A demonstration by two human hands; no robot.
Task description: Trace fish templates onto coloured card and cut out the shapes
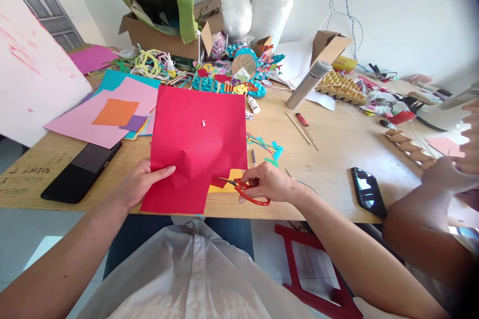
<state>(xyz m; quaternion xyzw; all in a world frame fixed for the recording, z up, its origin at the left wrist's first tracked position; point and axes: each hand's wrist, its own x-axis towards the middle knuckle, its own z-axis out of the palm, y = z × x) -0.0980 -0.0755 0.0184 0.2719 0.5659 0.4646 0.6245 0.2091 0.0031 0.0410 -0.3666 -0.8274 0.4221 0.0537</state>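
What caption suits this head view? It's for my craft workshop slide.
Left hand holds a red paper sheet while the right hand cuts it with red scissors at a cluttered wooden table.

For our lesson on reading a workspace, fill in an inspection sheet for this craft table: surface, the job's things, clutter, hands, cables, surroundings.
Surface: wooden table, largely covered with craft material.
Job's things: red paper sheet, cut partway in from its lower edge; red-handled scissors at the cut; yellow piece beneath.
Clutter: coloured paper stack, two phones, steel flask, cardboard box, paper scraps.
Hands: left hand grips the sheet's left edge; right hand holds the scissors.
Cables: wires hang down the wall.
Surroundings: another person's arm at the right; white wall; red stool below.
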